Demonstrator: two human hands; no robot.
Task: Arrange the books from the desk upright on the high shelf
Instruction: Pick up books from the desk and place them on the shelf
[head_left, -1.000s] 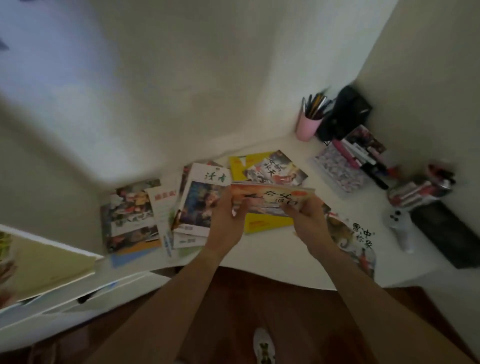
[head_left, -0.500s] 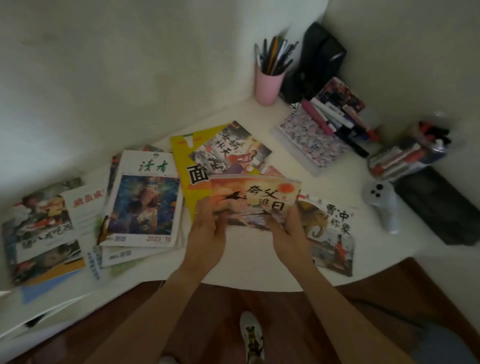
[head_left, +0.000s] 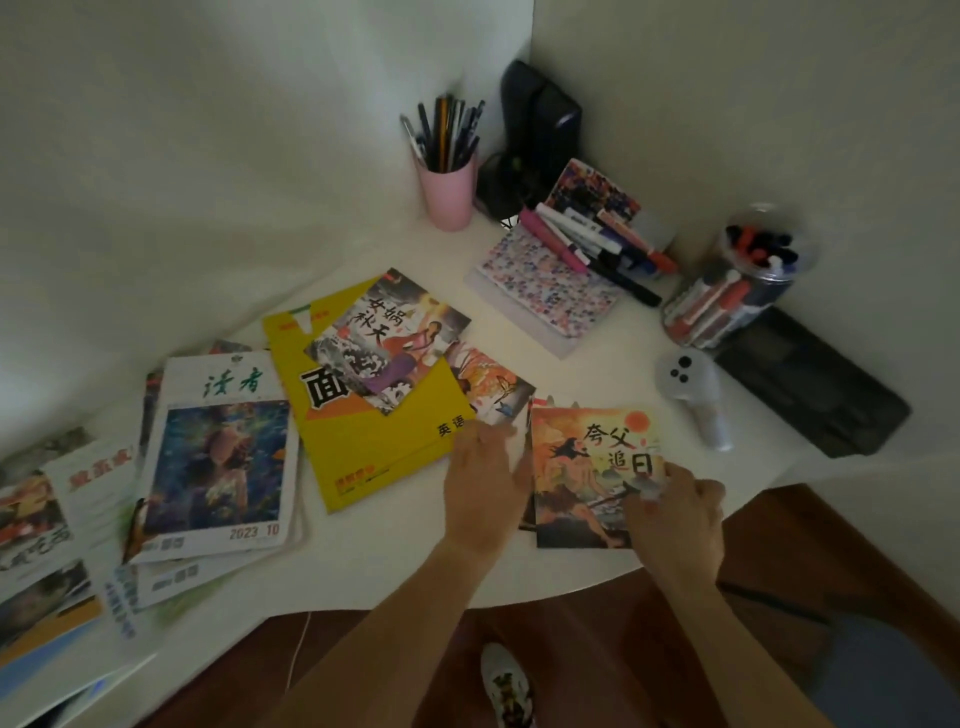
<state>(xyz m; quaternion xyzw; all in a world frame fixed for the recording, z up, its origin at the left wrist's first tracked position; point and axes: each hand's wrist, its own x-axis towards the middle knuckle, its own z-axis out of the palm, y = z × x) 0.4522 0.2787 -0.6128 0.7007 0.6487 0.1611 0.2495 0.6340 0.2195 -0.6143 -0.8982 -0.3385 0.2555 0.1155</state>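
Observation:
An orange picture book (head_left: 587, 467) lies flat near the front edge of the white desk (head_left: 597, 364), on top of another book. My right hand (head_left: 675, 514) pinches its lower right corner. My left hand (head_left: 483, 483) rests with straight fingers beside the book's left edge, at the corner of a yellow workbook (head_left: 384, 447). A smaller picture book (head_left: 389, 338) lies on the workbook, and an autumn-coloured one (head_left: 493, 384) peeks out behind. A magazine (head_left: 218, 457) tops a pile to the left, with more books (head_left: 52, 519) at the far left. The high shelf is out of view.
In the back corner stand a pink pen cup (head_left: 449, 192) and a dark bag (head_left: 540, 130). A floral notebook (head_left: 545, 286) with loose markers, a marker jar (head_left: 737, 280), a white controller (head_left: 696, 395) and a black case (head_left: 810, 384) fill the right side.
Both hands held the orange picture book up over the yellow workbook before; now it lies flat further right. The left hand has let go. The view has tilted down.

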